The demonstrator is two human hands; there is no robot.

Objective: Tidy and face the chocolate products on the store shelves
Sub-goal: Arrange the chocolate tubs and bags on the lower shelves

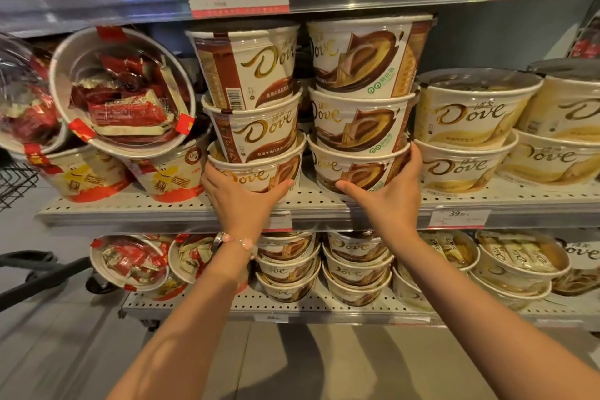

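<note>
Two stacks of three brown-and-white Dove chocolate tubs stand side by side on the middle shelf (324, 208). My left hand (238, 196) grips the bottom tub of the left stack (259, 172), thumb on its front and fingers round its left side. My right hand (389, 191) grips the bottom tub of the right stack (354, 169), thumb across its front and fingers up its right side. The top tub of the left stack (246, 65) leans a little to the left with its barcode facing out.
Red-trimmed tubs lie tipped with their lids facing out at the left (123, 91). Cream-yellow Dove tubs (467, 114) are stacked two high at the right. The shelf below holds more Dove tubs (357, 266). A dark cart handle (39, 273) and a wire basket (16, 182) sit at the far left.
</note>
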